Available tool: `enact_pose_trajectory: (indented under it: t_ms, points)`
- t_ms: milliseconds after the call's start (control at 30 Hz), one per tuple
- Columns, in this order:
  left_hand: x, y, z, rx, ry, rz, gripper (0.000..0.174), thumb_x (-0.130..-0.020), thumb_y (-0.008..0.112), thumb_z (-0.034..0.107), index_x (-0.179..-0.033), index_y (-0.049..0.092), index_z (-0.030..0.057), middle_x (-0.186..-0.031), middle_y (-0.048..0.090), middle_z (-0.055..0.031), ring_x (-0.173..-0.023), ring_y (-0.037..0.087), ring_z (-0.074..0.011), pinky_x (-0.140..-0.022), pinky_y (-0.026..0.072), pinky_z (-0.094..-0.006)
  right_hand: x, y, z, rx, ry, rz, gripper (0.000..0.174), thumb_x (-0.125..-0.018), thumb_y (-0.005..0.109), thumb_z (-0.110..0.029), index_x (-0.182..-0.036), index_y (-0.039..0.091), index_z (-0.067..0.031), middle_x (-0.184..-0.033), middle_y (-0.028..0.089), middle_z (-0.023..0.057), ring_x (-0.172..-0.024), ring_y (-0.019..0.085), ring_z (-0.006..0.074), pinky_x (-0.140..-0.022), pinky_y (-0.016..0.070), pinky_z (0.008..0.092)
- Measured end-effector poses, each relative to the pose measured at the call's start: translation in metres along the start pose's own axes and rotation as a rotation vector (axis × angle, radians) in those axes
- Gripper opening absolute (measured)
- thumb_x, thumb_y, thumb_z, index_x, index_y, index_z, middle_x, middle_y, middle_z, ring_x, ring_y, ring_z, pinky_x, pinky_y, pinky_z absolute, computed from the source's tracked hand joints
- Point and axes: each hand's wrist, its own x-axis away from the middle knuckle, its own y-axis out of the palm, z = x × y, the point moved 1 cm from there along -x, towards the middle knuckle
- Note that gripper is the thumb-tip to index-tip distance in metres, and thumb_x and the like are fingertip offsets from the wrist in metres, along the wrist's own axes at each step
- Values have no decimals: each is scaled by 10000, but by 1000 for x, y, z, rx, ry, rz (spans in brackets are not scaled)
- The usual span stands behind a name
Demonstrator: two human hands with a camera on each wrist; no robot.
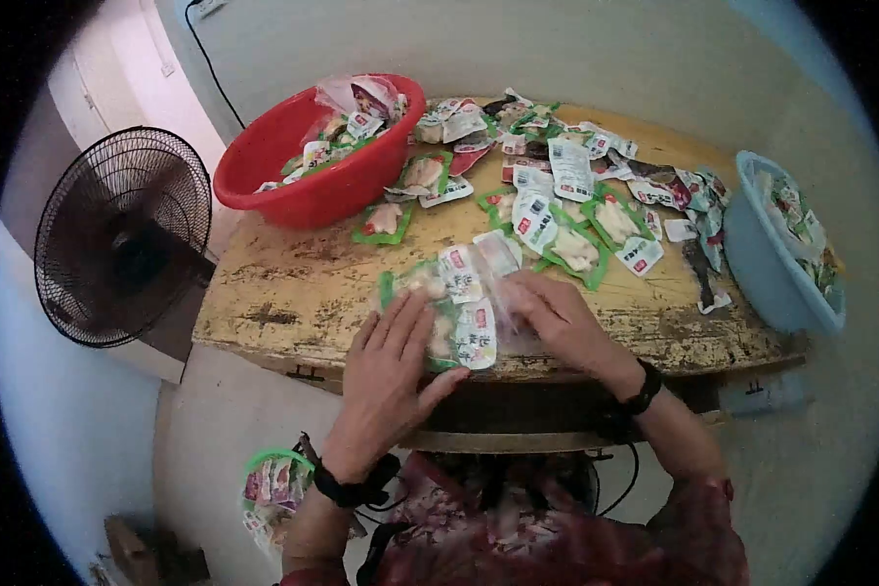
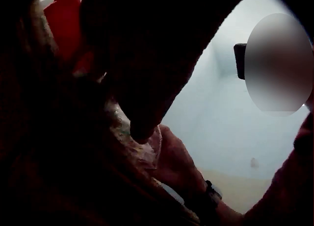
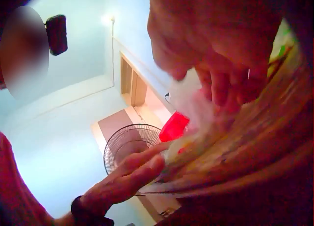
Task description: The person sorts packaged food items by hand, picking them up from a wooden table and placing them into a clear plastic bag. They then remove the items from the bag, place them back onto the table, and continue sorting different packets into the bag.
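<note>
On the near edge of the worn table lies a clear plastic bag point(image 1: 499, 264) with several green-and-white food packets point(image 1: 462, 276) inside or under it. My left hand point(image 1: 389, 356) rests on the left part of these packets, fingers straight and thumb out to the side. At the bag's right end, my right hand point(image 1: 557, 317) pinches the clear film between curled fingers and thumb. The right wrist view shows this right hand point(image 3: 216, 44) close over the film. In the dark left wrist view, the right hand point(image 2: 175, 155) appears beyond the shiny plastic.
A red basin point(image 1: 313, 190) of packets stands at the table's back left, a blue basin point(image 1: 781, 264) at its right edge. Loose packets point(image 1: 571, 171) lie heaped between them. A fan point(image 1: 122, 234) stands left; a green-rimmed basket point(image 1: 278, 488) of packets sits on the floor.
</note>
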Motion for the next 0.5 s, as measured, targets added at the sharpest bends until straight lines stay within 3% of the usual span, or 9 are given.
enact_pose_trajectory:
  t_ms: [33, 67, 200, 233, 333, 367, 467, 500]
  points:
    - [1, 3, -3, -68, -25, -25, 755, -849, 733, 530, -1383, 543, 31, -1522, 487, -122, -1417, 444, -292, -1115, 373, -519, 2, -4, 0, 86, -9, -37, 291, -1036, 529, -245, -1099, 655, 9, -839, 677, 116, -754, 639, 216, -704, 506, 358]
    - [0, 1, -3, -85, -22, -34, 765, -839, 739, 534, -1385, 543, 36, -1526, 484, -113, -1424, 435, -292, -1115, 363, -539, 3, -7, 1, 171, -19, -74, 285, -1034, 539, -243, -1067, 663, 12, -823, 673, 106, -746, 637, 202, -691, 505, 356]
    - [1, -5, -2, -104, -37, -58, 792, -810, 759, 542, -1390, 543, 48, -1554, 455, -87, -1455, 393, -288, -1122, 322, -599, 2, -36, -3, -86, 60, 183, 237, -993, 613, -224, -983, 675, 4, -769, 651, 101, -682, 621, 229, -648, 501, 355]
    - [1, -4, -5, -99, -40, -63, 795, -805, 763, 542, -1391, 543, 50, -1564, 444, -83, -1463, 382, -286, -1126, 312, -609, -4, -49, 11, 135, 22, 251, 285, -975, 643, -272, -1052, 662, 1, -833, 664, 127, -763, 645, 274, -707, 518, 379]
    - [-4, -1, -14, -54, -6, -83, 754, -834, 747, 477, -1410, 524, 44, -1582, 417, -89, -1482, 354, -291, -1155, 292, -590, -14, -79, 26, 576, -180, 301, 370, -960, 664, -330, -1152, 637, -14, -963, 674, 143, -906, 653, 297, -779, 523, 416]
    - [-5, -2, -17, -20, -1, -105, 744, -841, 742, 453, -1419, 515, 43, -1586, 411, -92, -1487, 344, -294, -1167, 279, -584, -15, -86, 36, 783, -107, 262, 517, -924, 693, -403, -1268, 583, -33, -1095, 664, 153, -1044, 623, 325, -844, 509, 460]
    - [-6, -3, -23, 57, 9, -150, 727, -863, 725, 395, -1458, 480, 58, -1599, 389, -101, -1503, 314, -306, -1208, 233, -555, -16, -90, 37, 995, -69, 149, 638, -873, 734, -436, -1333, 542, -38, -1118, 661, 153, -1076, 600, 345, -878, 497, 473]
    - [-4, -2, -24, 69, 5, -157, 728, -873, 720, 384, -1479, 462, 75, -1605, 381, -104, -1509, 302, -313, -1224, 212, -539, -17, -91, 39, 1003, -33, 142, 763, -804, 792, -447, -1386, 500, -48, -1123, 661, 159, -1107, 583, 366, -900, 488, 479]
